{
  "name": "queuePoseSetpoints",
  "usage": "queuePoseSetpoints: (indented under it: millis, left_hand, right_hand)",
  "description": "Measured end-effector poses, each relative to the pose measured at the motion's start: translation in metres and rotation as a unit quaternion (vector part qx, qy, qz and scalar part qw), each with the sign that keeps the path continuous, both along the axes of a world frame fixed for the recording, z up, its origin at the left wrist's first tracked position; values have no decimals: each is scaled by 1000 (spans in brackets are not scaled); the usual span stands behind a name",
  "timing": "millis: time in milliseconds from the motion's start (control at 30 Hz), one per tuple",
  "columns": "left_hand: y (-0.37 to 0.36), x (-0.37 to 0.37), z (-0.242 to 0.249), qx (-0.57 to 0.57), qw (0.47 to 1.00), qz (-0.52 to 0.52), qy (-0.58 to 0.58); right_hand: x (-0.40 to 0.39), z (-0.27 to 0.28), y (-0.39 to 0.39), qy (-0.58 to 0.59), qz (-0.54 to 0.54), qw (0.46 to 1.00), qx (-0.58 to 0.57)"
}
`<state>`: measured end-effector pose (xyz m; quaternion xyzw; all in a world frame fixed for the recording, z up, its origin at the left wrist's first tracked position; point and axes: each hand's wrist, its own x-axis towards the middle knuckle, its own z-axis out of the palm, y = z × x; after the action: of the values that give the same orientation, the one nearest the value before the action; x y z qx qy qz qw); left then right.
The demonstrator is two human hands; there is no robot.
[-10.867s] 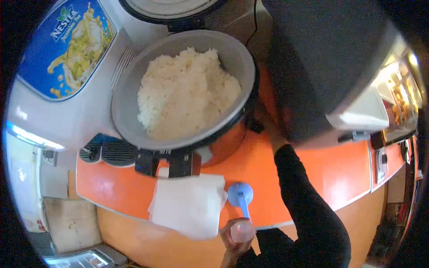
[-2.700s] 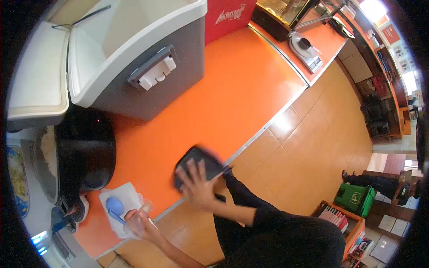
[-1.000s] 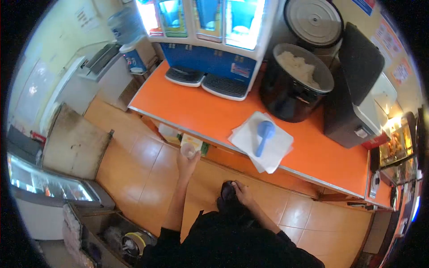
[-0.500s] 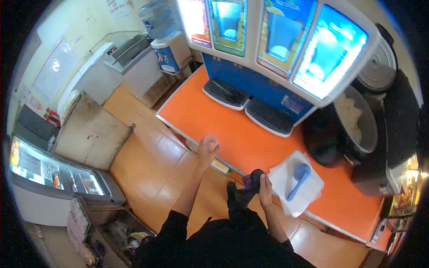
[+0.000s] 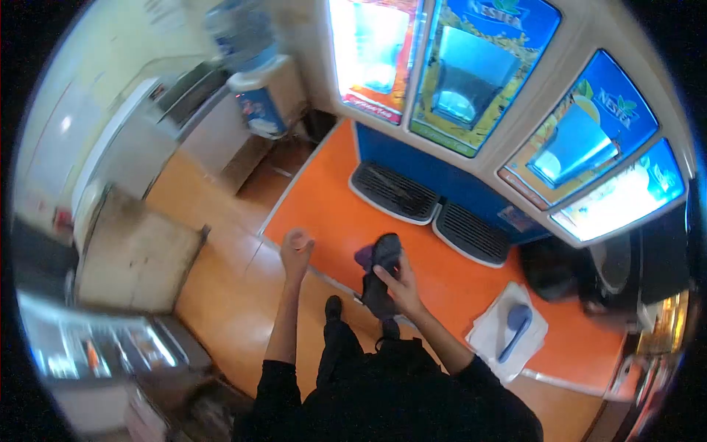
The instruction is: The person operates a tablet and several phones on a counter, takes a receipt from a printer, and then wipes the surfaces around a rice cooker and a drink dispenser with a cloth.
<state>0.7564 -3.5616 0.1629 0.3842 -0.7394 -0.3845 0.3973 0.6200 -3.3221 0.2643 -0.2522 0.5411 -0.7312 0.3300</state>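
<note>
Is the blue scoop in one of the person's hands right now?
No, the blue scoop lies on the white sheets, while the left hand holds a small cup and the right hand a dark object.

The left hand holds a small translucent cup near the edge of an orange counter. The right hand grips a dark object, purple at one side, its exact kind unclear. Beyond that hand are two black drip trays beneath a lit Nestea drink dispenser. To its right, a blue scoop lies on white sheets.
</note>
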Motion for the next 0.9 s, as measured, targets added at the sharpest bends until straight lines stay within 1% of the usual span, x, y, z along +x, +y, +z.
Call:
queuePoseSetpoints:
  millis: [33,100,133,167,200,233,267,300,333,367,400,433,467,500,567,600,633,667,700,733,800,833,867,900]
  left_hand:
    - [-21,-2,-11,-21,999,-22,-8]
    - [-53,-5,-32,18,995,-93,40]
    - [-63,-8,-37,64,982,-148,94]
    - [-71,-12,-38,116,962,-200,146]
    - [-79,-18,-40,156,942,-238,180]
    - [-87,-21,-45,198,918,-270,212]
    - [-98,-19,-69,58,957,-244,147]
    - [-109,-16,-91,-92,969,-209,89]
    - [-119,-14,-95,11,956,-277,91]
    - [-124,-10,-98,112,931,-338,87]
    - [-125,5,-122,20,965,-256,46]
    - [-123,9,-141,-74,983,-166,7]
    - [-97,9,-123,-161,983,-90,-11]
    - [-61,16,-97,-245,969,-11,-24]
    - [-5,17,-51,-180,981,-1,-72]
    - [20,14,-37,-182,981,-8,-69]
    - [46,10,-25,-163,980,-99,-54]
    - [70,3,-18,-143,971,-188,-39]
    - [93,-11,-20,-54,955,-288,-37]
    - [118,-25,-23,36,923,-381,-36]
    - [184,-68,-17,42,863,-504,-27]
    - [218,-88,-11,73,827,-554,-54]
    - [252,-108,-6,104,787,-602,-83]
    - [286,-127,-10,71,779,-618,-81]
  right_hand:
    - [-1,-7,-20,6,-12,1000,10]
    - [-5,-14,-58,16,-52,998,30]
    - [-7,-9,-73,48,-74,995,56]
    - [-14,-33,-92,190,-141,967,94]
    - [-22,-33,-98,255,-119,950,133]
    - [-23,-34,-106,269,-127,919,259]
    - [-22,-44,-109,289,-154,904,276]
    - [-22,-53,-108,310,-176,888,290]
    - [-24,-53,-95,305,-204,881,299]
    - [-25,-51,-75,326,-218,876,280]
    - [-26,-49,-51,349,-229,870,260]
    - [-27,-51,-22,326,-251,868,278]
    - [-26,-57,12,299,-271,867,293]
    - [-24,-62,46,265,-327,847,325]
    - [-19,-72,121,196,-418,800,383]
    - [-12,-47,156,127,-479,769,404]
    - [-14,-77,195,104,-555,715,412]
    - [-9,-74,232,183,-581,644,462]
    - [-10,-69,261,259,-599,563,507]
    - [-13,-65,282,257,-602,562,506]
    - [-18,-60,319,231,-582,456,633]
    - [-23,-65,331,228,-587,451,632]
    - [-31,-79,340,227,-565,467,641]
    - [-39,-92,348,226,-541,483,650]
